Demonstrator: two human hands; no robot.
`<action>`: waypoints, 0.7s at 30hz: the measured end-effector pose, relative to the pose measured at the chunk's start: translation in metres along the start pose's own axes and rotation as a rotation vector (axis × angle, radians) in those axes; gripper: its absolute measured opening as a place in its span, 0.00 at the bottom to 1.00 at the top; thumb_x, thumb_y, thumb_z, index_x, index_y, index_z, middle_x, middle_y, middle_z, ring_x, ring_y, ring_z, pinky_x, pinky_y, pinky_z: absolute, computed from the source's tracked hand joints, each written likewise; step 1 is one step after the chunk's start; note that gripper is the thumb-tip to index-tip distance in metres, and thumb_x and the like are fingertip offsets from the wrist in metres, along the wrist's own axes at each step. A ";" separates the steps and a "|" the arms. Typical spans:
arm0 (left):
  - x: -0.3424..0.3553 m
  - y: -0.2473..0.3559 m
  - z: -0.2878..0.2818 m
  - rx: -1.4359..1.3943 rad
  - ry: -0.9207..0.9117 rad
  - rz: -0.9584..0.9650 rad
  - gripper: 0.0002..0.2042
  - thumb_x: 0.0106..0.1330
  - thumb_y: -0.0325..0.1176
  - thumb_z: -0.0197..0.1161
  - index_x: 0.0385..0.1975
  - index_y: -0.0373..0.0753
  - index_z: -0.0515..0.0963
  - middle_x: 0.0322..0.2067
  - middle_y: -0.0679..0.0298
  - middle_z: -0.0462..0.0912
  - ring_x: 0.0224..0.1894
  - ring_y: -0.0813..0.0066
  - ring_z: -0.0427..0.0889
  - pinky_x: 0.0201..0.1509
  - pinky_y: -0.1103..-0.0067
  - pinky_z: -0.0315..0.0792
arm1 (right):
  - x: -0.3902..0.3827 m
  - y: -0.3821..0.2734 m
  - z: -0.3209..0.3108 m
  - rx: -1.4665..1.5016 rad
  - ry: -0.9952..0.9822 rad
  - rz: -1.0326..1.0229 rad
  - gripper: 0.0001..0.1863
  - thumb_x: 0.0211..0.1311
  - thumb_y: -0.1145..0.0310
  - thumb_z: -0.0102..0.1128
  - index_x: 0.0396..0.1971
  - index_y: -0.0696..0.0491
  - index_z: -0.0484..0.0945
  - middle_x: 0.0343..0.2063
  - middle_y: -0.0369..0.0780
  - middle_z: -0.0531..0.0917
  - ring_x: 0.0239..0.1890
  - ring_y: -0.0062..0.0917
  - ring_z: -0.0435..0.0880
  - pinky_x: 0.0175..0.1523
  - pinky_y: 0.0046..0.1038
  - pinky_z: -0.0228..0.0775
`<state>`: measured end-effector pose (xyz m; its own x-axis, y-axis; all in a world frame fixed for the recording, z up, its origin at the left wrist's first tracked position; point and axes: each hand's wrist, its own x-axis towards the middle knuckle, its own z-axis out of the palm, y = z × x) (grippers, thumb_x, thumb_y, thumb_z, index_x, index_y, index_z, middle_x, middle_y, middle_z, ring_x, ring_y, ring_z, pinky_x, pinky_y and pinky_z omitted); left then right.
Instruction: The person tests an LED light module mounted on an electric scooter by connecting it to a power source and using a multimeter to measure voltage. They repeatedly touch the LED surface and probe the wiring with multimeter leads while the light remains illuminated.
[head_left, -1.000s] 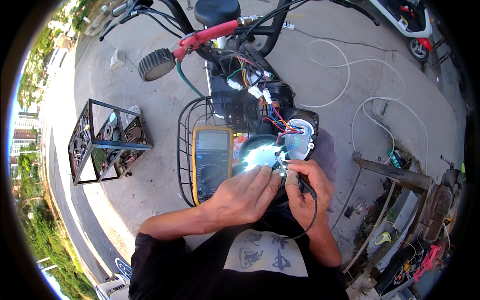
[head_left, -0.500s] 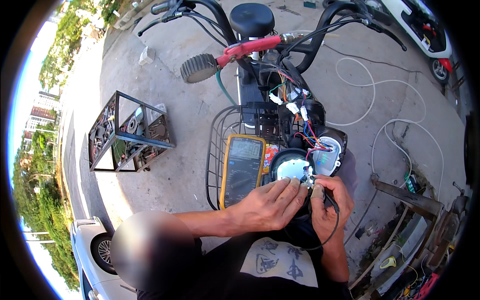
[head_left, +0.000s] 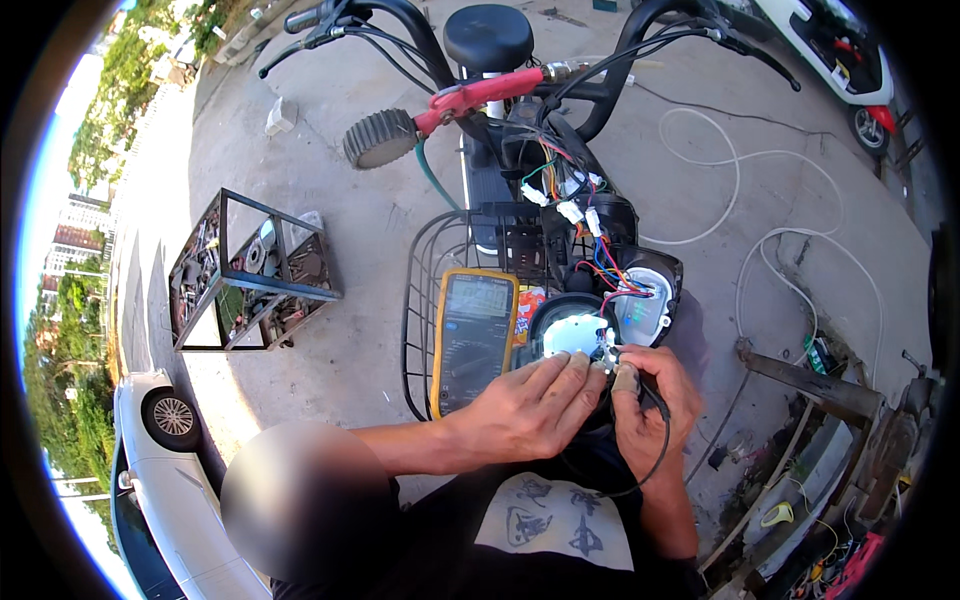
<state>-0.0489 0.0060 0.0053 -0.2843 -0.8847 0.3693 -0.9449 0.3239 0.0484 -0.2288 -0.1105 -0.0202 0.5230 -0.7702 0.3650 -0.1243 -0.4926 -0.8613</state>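
Observation:
A round black housing [head_left: 541, 328] with a bright whitish plate [head_left: 574, 337] inside faces up before me. My left hand [head_left: 540, 400] lies over its near edge, fingers pressed together and closed on it; the thumb is hidden. At the plate's right edge, by a small pale connector [head_left: 608, 346], my right hand [head_left: 655, 400] pinches the end of a black cable [head_left: 661, 455], which loops down below the hand. The exact tip is hidden by the fingers. A yellow multimeter [head_left: 475, 345], display lit, leans just left of the housing. Right of it sits a white-backed gauge unit [head_left: 643, 308] with coloured wires.
A black wire basket [head_left: 413, 330], handlebars [head_left: 420, 40] and seat [head_left: 488, 38] belong to the bike ahead. Loose white plugs [head_left: 570, 211] hang there, below a red-handled tool [head_left: 480, 97]. A parts rack [head_left: 255, 280] stands left, a metal bench [head_left: 815, 385] right. White hose [head_left: 735, 190] crosses the ground.
The whole view has shifted slightly, with the bike a little further left and more of the white car showing. Both hands keep nearly the same grip at the housing.

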 end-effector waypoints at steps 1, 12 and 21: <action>0.000 -0.001 0.001 -0.005 0.007 0.008 0.21 0.67 0.28 0.71 0.58 0.25 0.87 0.53 0.45 0.89 0.53 0.57 0.92 0.57 0.70 0.90 | 0.000 0.001 -0.001 -0.010 0.003 -0.006 0.16 0.61 0.86 0.74 0.48 0.59 0.84 0.42 0.48 0.93 0.39 0.39 0.96 0.46 0.33 0.88; 0.005 0.002 -0.001 -0.016 0.009 -0.022 0.20 0.63 0.26 0.73 0.56 0.28 0.88 0.51 0.47 0.90 0.47 0.56 0.94 0.51 0.69 0.91 | -0.002 0.006 -0.002 0.027 0.020 -0.039 0.20 0.55 0.88 0.72 0.49 0.59 0.84 0.41 0.48 0.92 0.39 0.40 0.95 0.45 0.33 0.87; 0.003 0.001 -0.001 -0.009 0.005 -0.021 0.21 0.64 0.26 0.73 0.57 0.28 0.88 0.52 0.46 0.90 0.48 0.55 0.94 0.50 0.69 0.92 | -0.006 0.010 0.000 0.087 0.038 -0.030 0.21 0.56 0.89 0.71 0.51 0.59 0.84 0.41 0.48 0.92 0.39 0.39 0.95 0.45 0.31 0.86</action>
<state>-0.0507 0.0042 0.0074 -0.2640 -0.8897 0.3725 -0.9489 0.3087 0.0648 -0.2337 -0.1108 -0.0314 0.4926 -0.7714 0.4027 -0.0344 -0.4797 -0.8768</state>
